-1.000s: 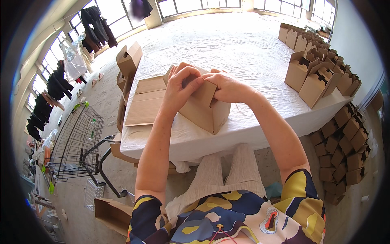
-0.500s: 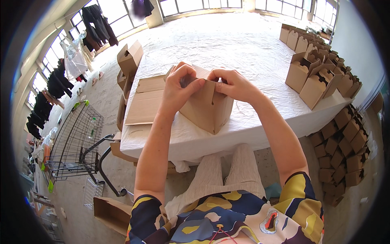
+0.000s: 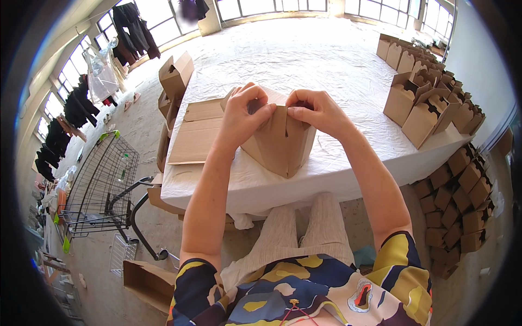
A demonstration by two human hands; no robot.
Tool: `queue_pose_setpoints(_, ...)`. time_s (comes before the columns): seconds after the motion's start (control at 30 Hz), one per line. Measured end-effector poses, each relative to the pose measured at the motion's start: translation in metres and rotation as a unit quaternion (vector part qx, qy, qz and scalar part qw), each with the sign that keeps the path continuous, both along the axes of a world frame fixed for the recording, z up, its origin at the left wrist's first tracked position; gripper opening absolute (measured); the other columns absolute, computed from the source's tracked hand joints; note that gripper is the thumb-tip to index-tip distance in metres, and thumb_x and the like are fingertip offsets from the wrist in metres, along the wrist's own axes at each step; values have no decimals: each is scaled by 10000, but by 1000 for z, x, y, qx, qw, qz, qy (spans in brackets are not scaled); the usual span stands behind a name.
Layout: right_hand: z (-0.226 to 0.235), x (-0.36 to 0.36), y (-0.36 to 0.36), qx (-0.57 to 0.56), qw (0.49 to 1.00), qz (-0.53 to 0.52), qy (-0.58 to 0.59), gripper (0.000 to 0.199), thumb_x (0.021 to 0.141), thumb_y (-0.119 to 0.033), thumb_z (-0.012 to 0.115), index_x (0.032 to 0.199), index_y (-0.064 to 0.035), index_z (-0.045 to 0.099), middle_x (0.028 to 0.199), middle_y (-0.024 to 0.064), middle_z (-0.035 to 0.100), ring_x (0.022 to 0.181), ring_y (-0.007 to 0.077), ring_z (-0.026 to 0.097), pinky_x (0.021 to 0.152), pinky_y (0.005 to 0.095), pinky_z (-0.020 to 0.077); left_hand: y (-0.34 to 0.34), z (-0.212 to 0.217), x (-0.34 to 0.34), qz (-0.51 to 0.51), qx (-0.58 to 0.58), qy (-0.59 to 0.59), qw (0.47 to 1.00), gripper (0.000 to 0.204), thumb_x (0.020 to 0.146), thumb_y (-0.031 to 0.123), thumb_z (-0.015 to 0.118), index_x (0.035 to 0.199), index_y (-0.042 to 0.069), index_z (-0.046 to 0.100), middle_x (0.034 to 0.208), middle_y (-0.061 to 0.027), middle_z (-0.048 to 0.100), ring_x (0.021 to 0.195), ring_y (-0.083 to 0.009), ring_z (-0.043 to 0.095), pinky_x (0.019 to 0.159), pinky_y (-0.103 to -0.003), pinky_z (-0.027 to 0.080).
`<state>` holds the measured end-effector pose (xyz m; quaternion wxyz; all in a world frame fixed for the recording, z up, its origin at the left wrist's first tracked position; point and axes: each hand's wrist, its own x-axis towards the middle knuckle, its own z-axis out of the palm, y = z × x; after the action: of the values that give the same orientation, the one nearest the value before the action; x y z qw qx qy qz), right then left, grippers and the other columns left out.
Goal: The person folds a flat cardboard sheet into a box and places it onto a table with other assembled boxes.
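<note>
Cardboard box [image 3: 280,144] pinched by both hands; flat blanks [image 3: 196,133] beside it.

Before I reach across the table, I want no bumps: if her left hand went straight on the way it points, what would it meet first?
Probably the right hand: the left hand points across the cardboard box top toward it, though depth is unclear.

Plain brown cardboard box [image 3: 280,142] at frame centre, same brown on flat sheets [image 3: 197,133] left of it and folded boxes [image 3: 429,106] at right, white wrinkled tablecloth [image 3: 304,60], black wire cart [image 3: 100,182] lower left, navy-yellow-cream patterned top [image 3: 304,290] at bottom.
</note>
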<state>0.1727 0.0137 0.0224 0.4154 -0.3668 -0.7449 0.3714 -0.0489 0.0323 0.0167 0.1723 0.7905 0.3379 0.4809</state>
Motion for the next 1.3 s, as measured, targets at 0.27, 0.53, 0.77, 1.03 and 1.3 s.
queue_pose_setpoints(0.27,1,1,0,13,1000,-4,-4,91,885,-120,657,925,-44,687,745,-46,589,681,29,510,596,210,424,5,0,2,10,5,90,996,192,766,162,791,816,38,654,901,0,574,842,-150,548,778,-308,446)
queue_pose_setpoints(0.53,-2,-4,1,77,997,-13,-9,97,863,-115,706,929,-44,701,869,-35,634,746,45,524,671,207,441,1,8,-2,-46,-70,61,995,262,740,254,801,930,82,743,1011,-40,646,1039,-249,586,967,-426,438)
queue_pose_setpoints(0.77,-11,-9,1,164,982,-41,-86,86,802,-132,757,847,-61,736,1011,13,650,945,195,572,868,345,488,-3,-24,-22,55,95,107,988,140,928,174,673,962,51,729,1018,-63,654,1009,-209,602,951,-362,439)
queue_pose_setpoints(1.03,-21,-10,-8,277,947,-160,-45,178,798,-126,761,964,-65,748,1204,61,649,1185,290,532,977,409,462,6,-42,-28,117,84,-55,988,280,976,329,631,1130,112,719,1268,-95,607,1237,-287,508,1122,-422,335)
queue_pose_setpoints(1.3,-48,-9,-12,145,960,-237,-46,668,812,-312,724,1399,-38,557,1462,161,486,1363,342,423,1122,451,382,39,-62,-47,140,-129,-225,955,586,961,445,631,1415,86,541,1449,-132,511,1344,-261,437,1135,-383,322)
